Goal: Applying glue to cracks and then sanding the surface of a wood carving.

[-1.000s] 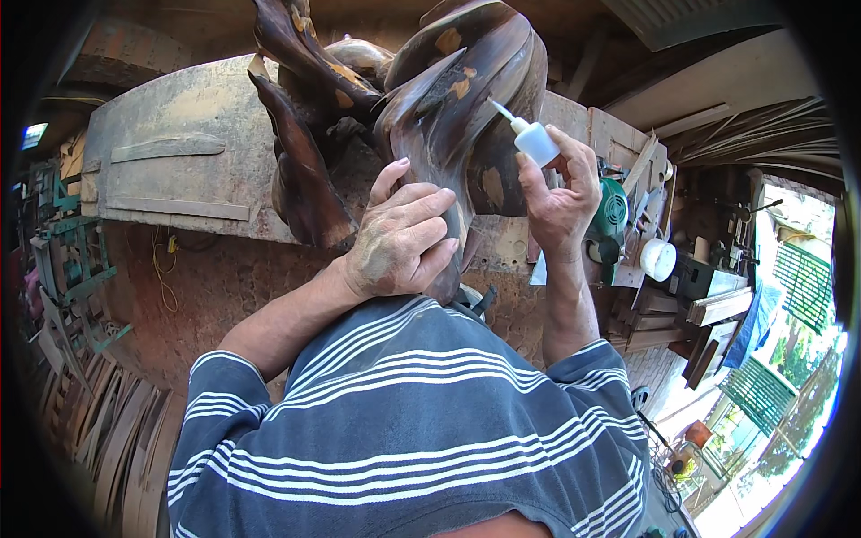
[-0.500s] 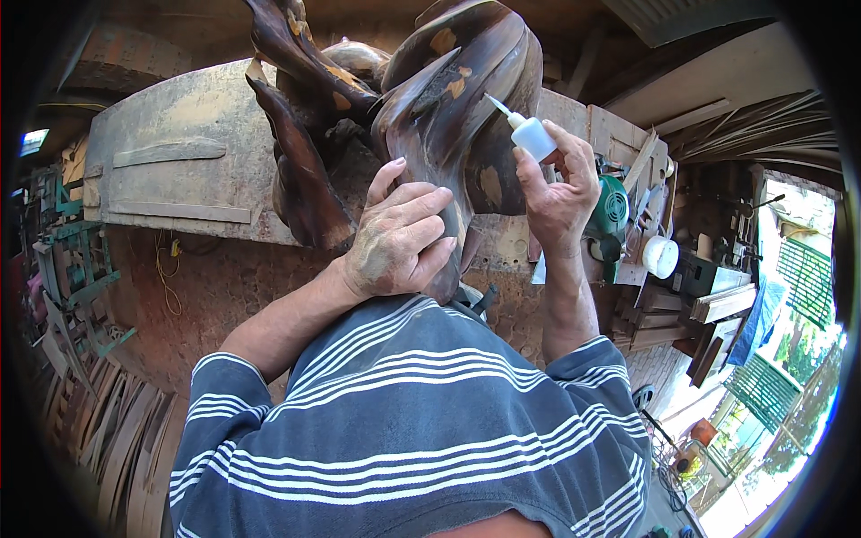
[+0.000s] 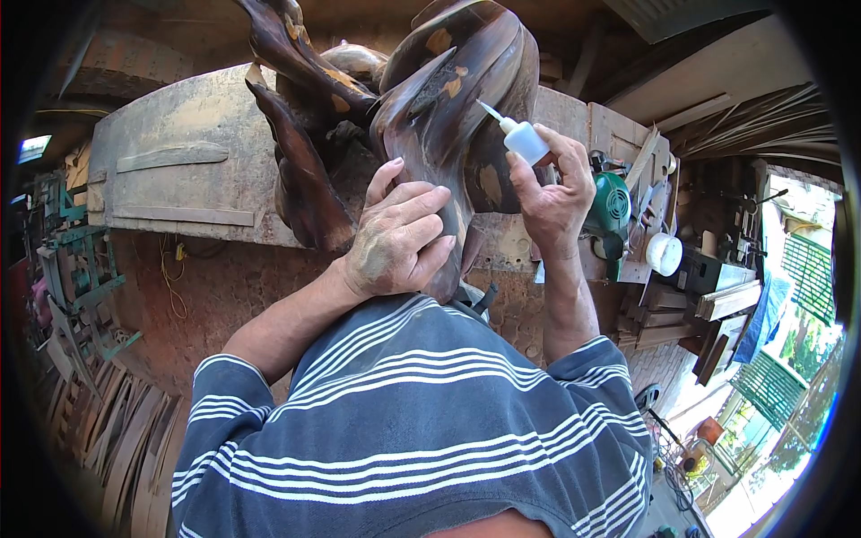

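Observation:
A large twisted wooden carving (image 3: 448,117), dark brown and glossy with pale patches, stands on a worn workbench in front of me. My left hand (image 3: 404,233) lies against its narrow lower part, the fingers bent over the wood and one finger raised. Whether something small is under those fingers is hidden. To the right, my right hand (image 3: 556,179) is closed around a small white squeeze bottle (image 3: 525,142). The bottle's thin pointed nozzle tilts up and left, in front of the carving's surface.
The pale workbench (image 3: 188,193) bears thin wooden strips at left. A green power tool (image 3: 610,202) and a white round container (image 3: 663,255) are at right. Wooden slats (image 3: 134,439) stand at lower left. Stacked boards (image 3: 668,314) lie at right beside a bright opening.
My right hand and the squeeze bottle have shifted slightly left. My left hand stays on the carving. The surroundings have shifted a little in the view.

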`<act>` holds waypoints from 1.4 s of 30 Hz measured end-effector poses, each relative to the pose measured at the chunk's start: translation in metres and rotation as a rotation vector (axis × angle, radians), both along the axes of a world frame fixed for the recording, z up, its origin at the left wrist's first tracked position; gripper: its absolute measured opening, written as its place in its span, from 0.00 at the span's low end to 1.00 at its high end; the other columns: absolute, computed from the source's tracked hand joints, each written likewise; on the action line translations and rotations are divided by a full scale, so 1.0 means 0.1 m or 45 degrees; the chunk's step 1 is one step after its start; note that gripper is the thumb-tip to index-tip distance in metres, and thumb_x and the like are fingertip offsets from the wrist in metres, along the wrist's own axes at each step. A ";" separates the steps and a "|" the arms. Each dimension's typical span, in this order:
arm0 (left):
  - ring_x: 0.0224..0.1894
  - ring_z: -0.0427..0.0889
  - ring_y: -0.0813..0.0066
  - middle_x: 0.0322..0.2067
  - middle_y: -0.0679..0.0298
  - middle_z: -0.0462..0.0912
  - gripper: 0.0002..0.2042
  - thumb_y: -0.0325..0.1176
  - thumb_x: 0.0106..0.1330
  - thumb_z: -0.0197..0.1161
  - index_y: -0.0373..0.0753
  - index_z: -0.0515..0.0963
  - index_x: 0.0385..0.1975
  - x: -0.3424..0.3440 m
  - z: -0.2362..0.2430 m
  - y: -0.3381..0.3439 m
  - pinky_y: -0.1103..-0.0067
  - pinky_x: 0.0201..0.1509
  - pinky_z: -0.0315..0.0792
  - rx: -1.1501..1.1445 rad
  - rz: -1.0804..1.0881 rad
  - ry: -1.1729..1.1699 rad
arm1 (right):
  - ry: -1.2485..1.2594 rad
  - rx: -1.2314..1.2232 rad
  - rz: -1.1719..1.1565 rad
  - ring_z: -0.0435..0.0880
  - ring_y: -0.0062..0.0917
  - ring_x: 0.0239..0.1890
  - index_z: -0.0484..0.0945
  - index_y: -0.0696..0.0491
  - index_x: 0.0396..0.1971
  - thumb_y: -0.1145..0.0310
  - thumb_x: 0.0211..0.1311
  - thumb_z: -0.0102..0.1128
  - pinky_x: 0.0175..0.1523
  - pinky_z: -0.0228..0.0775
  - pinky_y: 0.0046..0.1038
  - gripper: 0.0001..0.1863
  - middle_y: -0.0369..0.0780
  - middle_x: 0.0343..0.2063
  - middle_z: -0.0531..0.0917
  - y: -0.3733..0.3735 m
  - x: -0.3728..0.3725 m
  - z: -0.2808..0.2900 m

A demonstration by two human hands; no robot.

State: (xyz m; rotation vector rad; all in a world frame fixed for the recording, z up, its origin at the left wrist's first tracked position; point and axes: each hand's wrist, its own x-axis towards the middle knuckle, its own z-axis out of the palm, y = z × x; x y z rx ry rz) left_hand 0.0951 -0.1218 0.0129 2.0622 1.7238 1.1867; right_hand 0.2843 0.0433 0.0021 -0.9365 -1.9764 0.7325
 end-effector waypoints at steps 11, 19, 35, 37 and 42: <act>0.52 0.87 0.56 0.49 0.48 0.89 0.10 0.30 0.54 0.74 0.36 0.78 0.21 0.03 0.02 0.00 0.53 0.81 0.52 -0.012 -0.007 0.035 | -0.115 -0.015 -0.080 0.85 0.25 0.44 0.85 0.56 0.56 0.71 0.58 0.77 0.50 0.79 0.29 0.24 0.43 0.47 0.86 -0.04 -0.06 0.06; 0.52 0.87 0.59 0.47 0.51 0.89 0.08 0.31 0.55 0.74 0.37 0.80 0.23 0.04 0.03 0.01 0.54 0.81 0.53 -0.027 -0.003 0.101 | 0.469 -0.449 -0.136 0.83 0.24 0.53 0.68 0.60 0.62 0.82 0.66 0.69 0.62 0.75 0.27 0.27 0.42 0.52 0.81 -0.25 0.37 -0.28; 0.56 0.85 0.57 0.50 0.50 0.89 0.09 0.31 0.57 0.74 0.35 0.80 0.24 0.10 0.16 0.01 0.53 0.82 0.51 -0.125 -0.032 0.273 | -0.542 -0.318 -0.572 0.79 0.47 0.59 0.81 0.51 0.59 0.67 0.51 0.82 0.66 0.71 0.45 0.33 0.46 0.55 0.82 -0.73 1.23 -2.53; 0.57 0.85 0.55 0.51 0.49 0.88 0.10 0.32 0.58 0.74 0.34 0.80 0.24 0.10 0.18 0.01 0.51 0.82 0.51 -0.155 -0.042 0.295 | -0.374 -0.202 -0.660 0.80 0.46 0.56 0.77 0.55 0.63 0.64 0.53 0.82 0.64 0.73 0.45 0.37 0.48 0.55 0.81 -0.96 1.23 -2.45; 0.59 0.85 0.51 0.54 0.46 0.87 0.15 0.33 0.60 0.75 0.34 0.75 0.23 0.16 0.25 -0.03 0.48 0.81 0.52 -0.200 -0.052 0.301 | -0.310 -0.623 -0.857 0.87 0.40 0.48 0.79 0.57 0.58 0.58 0.59 0.81 0.55 0.79 0.39 0.31 0.48 0.46 0.86 -1.48 1.19 -2.32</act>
